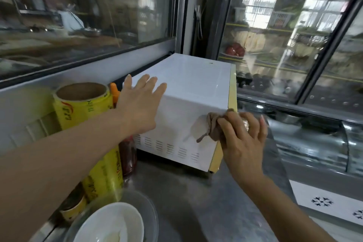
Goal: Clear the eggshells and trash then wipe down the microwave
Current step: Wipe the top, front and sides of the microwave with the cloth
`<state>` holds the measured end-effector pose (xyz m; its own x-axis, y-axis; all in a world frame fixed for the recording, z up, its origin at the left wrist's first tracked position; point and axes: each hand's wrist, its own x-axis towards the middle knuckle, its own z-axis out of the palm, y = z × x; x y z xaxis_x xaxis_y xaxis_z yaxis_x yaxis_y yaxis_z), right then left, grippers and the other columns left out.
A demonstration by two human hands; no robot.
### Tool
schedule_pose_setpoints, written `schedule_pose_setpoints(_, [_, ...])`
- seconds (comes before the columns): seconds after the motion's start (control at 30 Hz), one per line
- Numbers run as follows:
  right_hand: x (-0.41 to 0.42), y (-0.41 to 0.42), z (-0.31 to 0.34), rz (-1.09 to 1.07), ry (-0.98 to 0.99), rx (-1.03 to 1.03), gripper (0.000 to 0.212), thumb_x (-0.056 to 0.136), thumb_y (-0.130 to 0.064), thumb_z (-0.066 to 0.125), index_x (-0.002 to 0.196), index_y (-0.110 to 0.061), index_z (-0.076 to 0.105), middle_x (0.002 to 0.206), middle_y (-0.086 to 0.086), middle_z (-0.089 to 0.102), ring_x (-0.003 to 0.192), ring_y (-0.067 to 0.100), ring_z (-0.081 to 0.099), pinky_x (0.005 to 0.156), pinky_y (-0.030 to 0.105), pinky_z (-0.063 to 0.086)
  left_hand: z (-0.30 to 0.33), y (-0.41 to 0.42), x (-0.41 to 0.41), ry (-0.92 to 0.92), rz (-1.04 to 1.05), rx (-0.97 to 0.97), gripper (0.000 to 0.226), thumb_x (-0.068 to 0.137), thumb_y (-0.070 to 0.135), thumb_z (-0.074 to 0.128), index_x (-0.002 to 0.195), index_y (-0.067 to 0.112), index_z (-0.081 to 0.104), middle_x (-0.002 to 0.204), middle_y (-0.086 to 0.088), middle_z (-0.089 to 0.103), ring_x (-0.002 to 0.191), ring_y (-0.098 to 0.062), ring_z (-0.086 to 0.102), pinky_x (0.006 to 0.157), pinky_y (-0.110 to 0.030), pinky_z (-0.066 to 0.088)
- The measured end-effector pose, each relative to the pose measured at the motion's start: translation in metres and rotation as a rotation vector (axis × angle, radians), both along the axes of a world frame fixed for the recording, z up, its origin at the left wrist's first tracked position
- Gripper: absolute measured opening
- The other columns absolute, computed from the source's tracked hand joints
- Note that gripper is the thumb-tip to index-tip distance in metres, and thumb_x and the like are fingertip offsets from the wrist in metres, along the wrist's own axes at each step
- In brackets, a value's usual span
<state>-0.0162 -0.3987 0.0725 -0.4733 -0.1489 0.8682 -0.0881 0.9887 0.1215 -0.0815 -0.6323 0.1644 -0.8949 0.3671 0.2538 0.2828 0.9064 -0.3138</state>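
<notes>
A white microwave [188, 84] with a yellow front edge stands on the steel counter, its side panel turned toward me. My left hand [139, 104] lies flat with straight fingers on the top left edge of the microwave. My right hand [243, 135] grips a crumpled brown cloth [213, 125] and presses it against the side panel near the front corner. A damp smear shows on the panel beside the cloth. No eggshells are visible.
A big yellow roll of cling film [86, 116] stands left of the microwave, with a dark sauce bottle [128, 155] and an orange-capped item [114, 92] behind it. A white bowl [110, 224] sits at the bottom left. A glass display fridge [284, 35] stands behind.
</notes>
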Motion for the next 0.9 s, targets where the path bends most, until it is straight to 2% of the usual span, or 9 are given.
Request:
schedule_pose_setpoints(0.1, [-0.024,0.005,0.003,0.149,0.012,0.115,0.049,0.07,0.003,0.074,0.11,-0.009,0.047,0.123,0.018,0.054,0.119,0.035,0.04,0.102,0.053,0.04,0.01,-0.01,0.014,0.054,-0.012,-0.004,0.092,0.079,0.037,0.062,0.146,0.024,0.001,0.157,-0.006,0.001,0.145,-0.024,-0.005,0.114,-0.054,0.003])
schedule_pose_setpoints(0.2, [-0.05,-0.006,-0.008,0.286,-0.007,0.163,0.047,0.075,0.0,0.073,0.114,-0.008,0.046,0.127,0.017,0.041,0.122,0.036,0.04,0.1,0.048,0.043,0.011,-0.019,0.029,0.152,-0.072,-0.005,0.088,0.08,0.036,0.059,0.146,0.023,0.002,0.157,-0.005,0.0,0.145,-0.024,-0.006,0.113,-0.053,0.002])
schedule_pose_setpoints(0.43, [-0.074,-0.041,-0.072,0.18,-0.331,0.726,0.051,0.072,-0.018,0.07,0.123,-0.02,0.061,0.133,0.01,0.056,0.127,0.03,0.049,0.113,0.049,0.022,-0.015,-0.033,0.05,0.1,-0.041,-0.147,0.083,0.088,0.038,0.053,0.147,0.02,-0.002,0.157,-0.009,-0.006,0.144,-0.028,-0.015,0.114,-0.052,-0.003])
schedule_pose_setpoints(0.53, [-0.061,-0.026,-0.081,0.223,-0.3,0.849,0.041,0.083,-0.021,0.044,0.118,-0.019,0.065,0.127,0.009,0.061,0.121,0.029,0.054,0.113,0.046,0.011,-0.021,-0.044,0.06,0.074,-0.029,-0.148,0.086,0.088,0.04,0.054,0.147,0.019,-0.005,0.156,-0.01,-0.008,0.142,-0.029,-0.019,0.113,-0.05,-0.009])
schedule_pose_setpoints(0.63, [-0.067,-0.026,-0.05,0.263,-0.105,0.711,0.038,0.09,-0.013,0.036,0.117,-0.009,0.061,0.124,0.014,0.052,0.117,0.035,0.049,0.105,0.045,0.021,-0.022,-0.053,0.068,0.077,-0.047,-0.157,0.079,0.091,0.038,0.046,0.145,0.015,-0.007,0.155,-0.01,-0.011,0.141,-0.029,-0.023,0.111,-0.049,-0.016])
schedule_pose_setpoints(0.77, [-0.097,-0.071,0.004,0.212,0.055,0.46,0.037,0.083,-0.016,0.044,0.117,-0.007,0.057,0.117,0.01,0.044,0.105,0.029,0.041,0.083,0.038,0.03,-0.018,-0.054,0.075,0.126,-0.071,-0.156,0.066,0.094,0.032,0.031,0.146,0.012,-0.004,0.156,-0.012,-0.01,0.142,-0.03,-0.022,0.104,-0.047,-0.028])
schedule_pose_setpoints(0.83, [-0.108,-0.092,-0.001,0.243,0.04,0.489,0.037,0.081,-0.02,0.048,0.115,-0.009,0.061,0.115,0.008,0.056,0.107,0.028,0.042,0.084,0.037,0.032,-0.022,-0.053,0.08,0.13,-0.061,-0.16,0.061,0.091,0.026,0.019,0.147,0.01,0.001,0.156,-0.014,-0.006,0.143,-0.029,-0.019,0.094,-0.046,-0.035])
schedule_pose_setpoints(0.87, [-0.11,-0.098,-0.012,0.262,-0.001,0.555,0.037,0.08,-0.022,0.051,0.113,-0.012,0.064,0.114,0.006,0.061,0.108,0.027,0.045,0.085,0.036,0.035,-0.025,-0.054,0.082,0.136,-0.063,-0.172,0.06,0.088,0.023,0.013,0.147,0.011,0.008,0.157,-0.014,0.001,0.144,-0.028,-0.012,0.097,-0.048,-0.032])
schedule_pose_setpoints(0.9, [-0.108,-0.1,-0.027,0.277,-0.056,0.656,0.037,0.079,-0.024,0.052,0.112,-0.016,0.066,0.113,0.003,0.065,0.108,0.026,0.05,0.086,0.036,0.038,-0.028,-0.055,0.084,0.137,-0.056,-0.204,0.062,0.086,0.021,0.01,0.146,0.013,0.023,0.156,-0.012,0.015,0.146,-0.026,0.002,0.107,-0.05,-0.019])
